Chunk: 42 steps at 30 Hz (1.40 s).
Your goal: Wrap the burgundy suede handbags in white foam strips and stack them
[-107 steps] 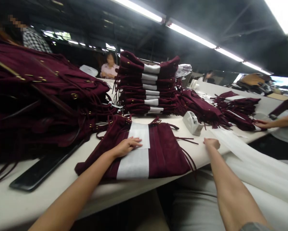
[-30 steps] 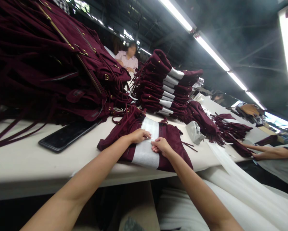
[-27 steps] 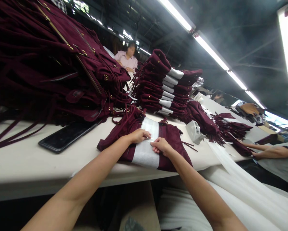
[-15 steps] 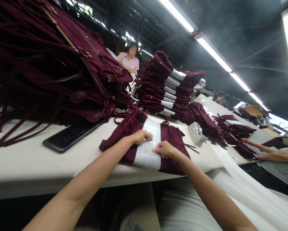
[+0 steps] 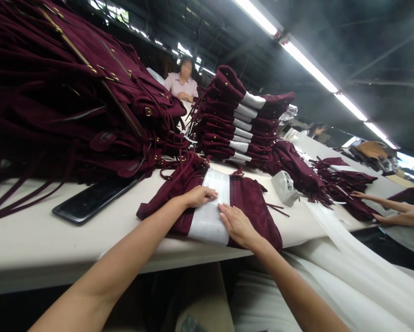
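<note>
A burgundy suede bag (image 5: 251,207) lies flat at the near edge of the white table (image 5: 37,235). A white band (image 5: 210,216) is wrapped across its middle. My left hand (image 5: 198,196) presses fingertips on the band's left side. My right hand (image 5: 237,224) lies flat, palm down, on the band's right edge and the suede beside it. Neither hand grips anything.
A big heap of burgundy bags (image 5: 71,92) fills the left. A neat stack of banded bags (image 5: 237,124) stands behind. A black phone (image 5: 92,198), a tape dispenser (image 5: 285,186) and a long white strip (image 5: 345,244) lie nearby. Another person's hands (image 5: 383,210) work at right.
My right hand came from the table's right side to the band, then opened from a pinch to lie flat on it. My left hand stayed on the band.
</note>
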### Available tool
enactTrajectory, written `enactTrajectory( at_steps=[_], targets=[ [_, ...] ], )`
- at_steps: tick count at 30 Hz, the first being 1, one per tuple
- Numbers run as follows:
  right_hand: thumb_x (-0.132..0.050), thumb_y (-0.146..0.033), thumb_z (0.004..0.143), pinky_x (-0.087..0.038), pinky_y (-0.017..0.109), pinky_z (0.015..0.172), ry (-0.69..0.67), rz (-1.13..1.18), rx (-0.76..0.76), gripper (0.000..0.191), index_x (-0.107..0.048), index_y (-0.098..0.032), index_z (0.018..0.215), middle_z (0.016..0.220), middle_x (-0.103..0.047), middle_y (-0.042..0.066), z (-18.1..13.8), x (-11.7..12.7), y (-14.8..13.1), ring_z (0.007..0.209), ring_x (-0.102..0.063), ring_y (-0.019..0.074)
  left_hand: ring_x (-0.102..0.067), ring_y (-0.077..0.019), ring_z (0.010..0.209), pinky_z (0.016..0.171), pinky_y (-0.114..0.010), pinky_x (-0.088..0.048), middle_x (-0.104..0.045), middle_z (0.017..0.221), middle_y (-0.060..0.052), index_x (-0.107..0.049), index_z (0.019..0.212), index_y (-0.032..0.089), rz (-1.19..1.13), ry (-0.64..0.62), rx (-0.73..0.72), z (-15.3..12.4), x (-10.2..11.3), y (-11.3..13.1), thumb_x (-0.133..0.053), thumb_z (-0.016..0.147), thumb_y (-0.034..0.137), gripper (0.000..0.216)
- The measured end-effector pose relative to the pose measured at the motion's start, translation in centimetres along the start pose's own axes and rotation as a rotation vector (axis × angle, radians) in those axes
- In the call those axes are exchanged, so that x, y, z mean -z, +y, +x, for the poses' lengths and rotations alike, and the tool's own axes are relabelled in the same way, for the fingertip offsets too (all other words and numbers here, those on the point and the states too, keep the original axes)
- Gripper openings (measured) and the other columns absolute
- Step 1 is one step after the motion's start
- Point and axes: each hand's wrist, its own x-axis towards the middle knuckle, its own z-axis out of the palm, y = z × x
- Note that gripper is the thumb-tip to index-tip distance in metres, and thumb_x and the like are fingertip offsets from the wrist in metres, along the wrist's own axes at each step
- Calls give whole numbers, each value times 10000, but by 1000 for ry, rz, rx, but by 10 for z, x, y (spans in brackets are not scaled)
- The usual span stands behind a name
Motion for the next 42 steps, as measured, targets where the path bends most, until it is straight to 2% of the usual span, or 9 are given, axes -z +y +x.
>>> enactTrajectory(
  at_steps=[9,13,16,20,24,29,32,36,42],
  targets=[
    [-457,-295,956,-369,409,1065,94,65,-9,342,-668,-204,1210,1195,-677,107,-33,6,-26,1113,-612,264,-532,-208,1271,1171,-345,-269,-647,1258,-88,-728,1076,168,0,-25,31,-2,4,9,-590,863,281,277],
    [-491,-385,952,-499,329,914,162,365,-110,306,-747,-226,1007,993,-741,62,-44,33,-17,960,-674,230,-531,-254,1272,1169,-429,-277,-627,1282,-89,-729,1076,186,17,-45,13,-3,8,17,-565,862,462,386],
    [-543,-412,927,-528,317,889,396,526,-182,287,-742,-212,979,903,-749,49,-44,62,22,904,-688,212,-492,-268,1308,1163,-452,-291,-609,1309,-61,-725,1100,216,31,-61,53,-2,9,12,-541,831,572,482],
    [-605,-269,879,-520,285,899,790,445,-411,222,-713,-169,1044,1012,-735,75,-36,114,119,956,-678,195,-461,-286,1328,1165,-467,-280,-607,1312,-28,-722,1122,261,37,-60,76,4,9,-4,-559,798,616,507],
    [-610,-184,841,-443,261,989,938,333,-699,343,-636,-147,1182,1248,-641,98,-22,163,217,1125,-603,177,-487,-293,1303,1149,-485,-294,-615,1297,5,-730,1098,316,37,-58,75,4,9,-8,-577,798,602,442],
    [-616,-248,887,-495,311,909,875,409,-924,251,-636,-115,1099,1145,-656,111,5,196,290,1064,-611,199,-508,-296,1275,1119,-511,-303,-621,1288,6,-716,1120,337,95,-49,49,3,10,-5,-572,832,533,376],
    [-593,-343,930,-551,337,766,723,522,-1034,245,-633,-123,1031,1012,-661,65,21,202,316,870,-644,165,-533,-291,1249,1099,-506,-322,-622,1284,14,-707,1124,364,124,-39,33,3,10,-5,-577,843,504,340],
    [-595,-352,933,-559,335,736,606,582,-1149,261,-613,-138,1081,1026,-637,57,36,204,342,849,-631,158,-549,-282,1229,1087,-497,-331,-627,1273,23,-697,1131,386,143,-38,18,3,11,-6,-564,862,469,312],
    [-583,-345,940,-562,336,736,704,566,-1059,279,-594,-145,1134,1066,-626,65,44,199,358,865,-630,162,-532,-277,1245,1081,-494,-328,-622,1283,24,-687,1146,391,173,-41,14,2,10,-10,-550,871,462,315]
  ],
)
